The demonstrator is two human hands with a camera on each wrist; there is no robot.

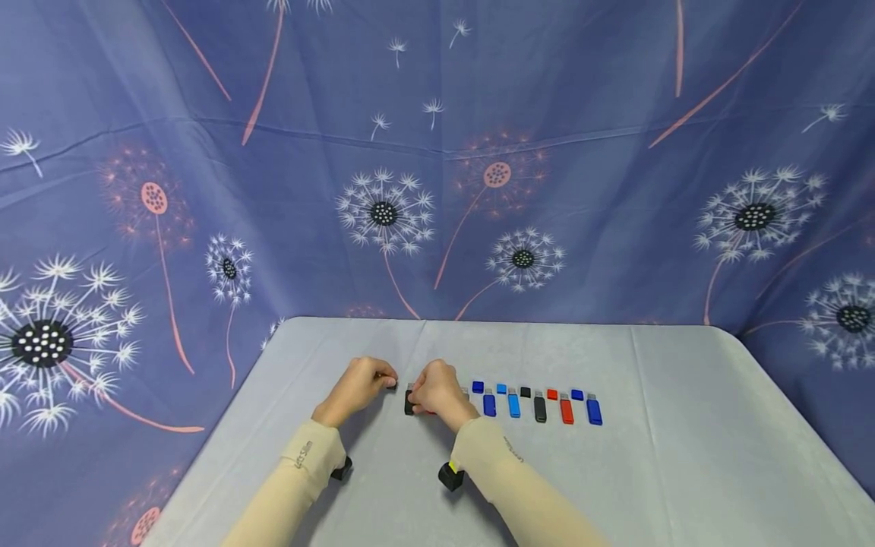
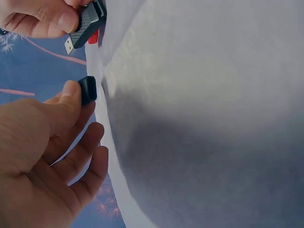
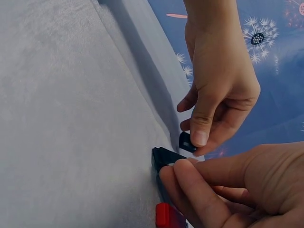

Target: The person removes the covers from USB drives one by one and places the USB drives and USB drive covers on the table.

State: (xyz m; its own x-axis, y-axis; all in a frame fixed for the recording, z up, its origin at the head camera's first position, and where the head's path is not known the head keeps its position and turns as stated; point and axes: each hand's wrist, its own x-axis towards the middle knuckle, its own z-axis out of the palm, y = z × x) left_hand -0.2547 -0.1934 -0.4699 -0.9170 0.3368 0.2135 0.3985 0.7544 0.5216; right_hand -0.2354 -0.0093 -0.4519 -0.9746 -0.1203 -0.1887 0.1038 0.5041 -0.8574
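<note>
My left hand point(image 1: 358, 387) pinches a small black USB stick cap point(image 2: 88, 90) between thumb and fingertips, its hollow end showing in the left wrist view. To the right of it, my right hand point(image 1: 437, 389) grips a black USB stick point(image 1: 409, 403) by its body. The bare metal plug point(image 2: 69, 45) of that stick shows in the left wrist view. Cap and stick are apart, a short gap between them. A red piece point(image 3: 163, 215) lies close by the right hand's fingers, mostly hidden by them in the head view.
Right of the hands runs a row of uncapped USB sticks: blue point(image 1: 489, 405), light blue point(image 1: 513, 405), black point(image 1: 540, 409), red point(image 1: 567, 411) and another blue point(image 1: 594, 411). Matching caps, such as a red cap point(image 1: 551, 394), lie behind them on the pale tablecloth point(image 1: 649, 471). A patterned curtain point(image 1: 437, 152) hangs behind.
</note>
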